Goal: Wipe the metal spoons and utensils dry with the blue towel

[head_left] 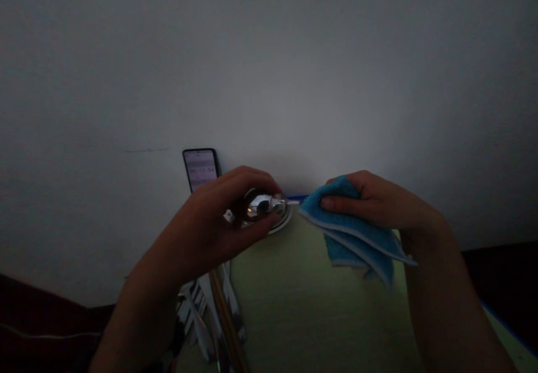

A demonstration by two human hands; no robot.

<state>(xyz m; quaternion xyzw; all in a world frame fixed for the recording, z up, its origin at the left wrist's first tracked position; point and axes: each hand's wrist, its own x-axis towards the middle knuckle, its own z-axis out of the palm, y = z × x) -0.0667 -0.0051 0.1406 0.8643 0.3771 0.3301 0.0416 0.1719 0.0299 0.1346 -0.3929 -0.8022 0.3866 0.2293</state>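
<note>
My left hand curls around a shiny, rounded metal piece, thumb below and fingers above. Its exact kind is hard to tell in the dim light. Beneath it shows the pale curved rim of a round thing, mostly hidden by the hand. A thin pale strip lies between the metal piece and the cloth. In my right hand is a folded blue cloth with light edging, pinched under the thumb, its corners hanging down.
A phone showing a timer leans against the grey wall. Several utensils, among them brown wooden sticks, lie on the left of the pale green tabletop, partly under my left forearm.
</note>
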